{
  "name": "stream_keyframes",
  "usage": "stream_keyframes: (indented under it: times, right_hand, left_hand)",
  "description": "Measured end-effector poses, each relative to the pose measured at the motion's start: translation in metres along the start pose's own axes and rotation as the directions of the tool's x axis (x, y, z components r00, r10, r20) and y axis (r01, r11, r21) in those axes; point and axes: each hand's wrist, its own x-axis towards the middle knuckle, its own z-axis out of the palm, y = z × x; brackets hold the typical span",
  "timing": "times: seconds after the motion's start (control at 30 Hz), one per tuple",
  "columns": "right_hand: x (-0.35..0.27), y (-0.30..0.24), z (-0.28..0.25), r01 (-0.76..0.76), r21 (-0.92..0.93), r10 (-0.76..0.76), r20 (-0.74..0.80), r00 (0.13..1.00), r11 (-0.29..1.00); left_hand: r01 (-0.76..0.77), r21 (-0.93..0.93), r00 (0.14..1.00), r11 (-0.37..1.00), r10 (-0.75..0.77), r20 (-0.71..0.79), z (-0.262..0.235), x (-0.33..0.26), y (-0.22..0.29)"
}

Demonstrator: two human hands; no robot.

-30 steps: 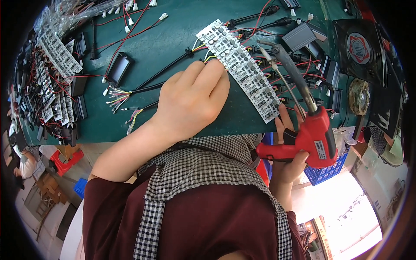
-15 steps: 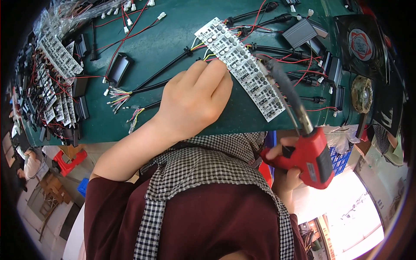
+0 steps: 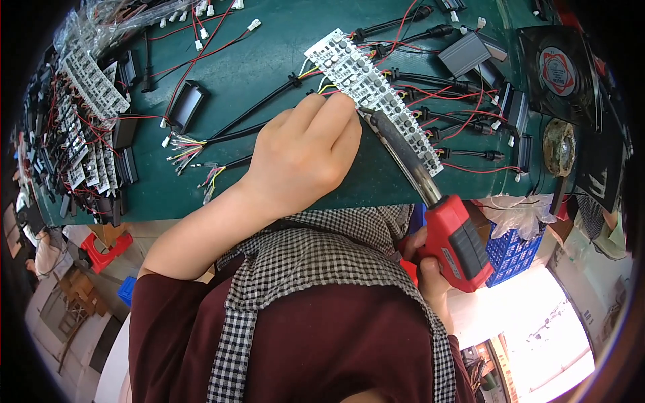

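Note:
A long white circuit board strip (image 3: 376,91) with rows of small parts lies slantwise on the green table. My left hand (image 3: 302,148) is closed at its near-left edge; the fingertips and whatever they pinch are hidden. Black cables (image 3: 259,106) with thin coloured wires run toward the board beside and beneath this hand. My right hand (image 3: 432,272) grips a red and black soldering gun (image 3: 457,245). Its long metal barrel crosses the lower half of the board, and the dark tip is close to my left fingertips. Whether it touches the board, I cannot tell.
More black cables (image 3: 463,124) and red wires spread right of the board, among grey housings (image 3: 465,55). A small fan (image 3: 559,70) stands at the right edge. Circuit boards (image 3: 94,84) and housings pile up at the left. An open black case (image 3: 188,106) lies nearer.
The soldering gun has swung left, its tip moving from the board's right edge to beside my left fingers. The board has shifted slightly; my left hand stays nearly in place.

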Motion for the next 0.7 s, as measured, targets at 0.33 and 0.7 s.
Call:
stream_keyframes:
  times: [0.33, 0.7]
  right_hand:
    - [-0.007, -0.005, -0.014, -0.029, -0.27, 0.04, 0.035, 0.999, 0.963]
    - [-0.007, 0.009, -0.016, 0.053, -0.219, -0.05, 0.022, 0.999, 0.974]
  left_hand:
    - [0.007, -0.009, 1.0, 1.0, -0.007, -0.015, 0.0, 0.001, 0.0]
    - [-0.062, 0.086, 0.996, 0.994, 0.068, -0.063, 0.005, 0.0, -0.004]
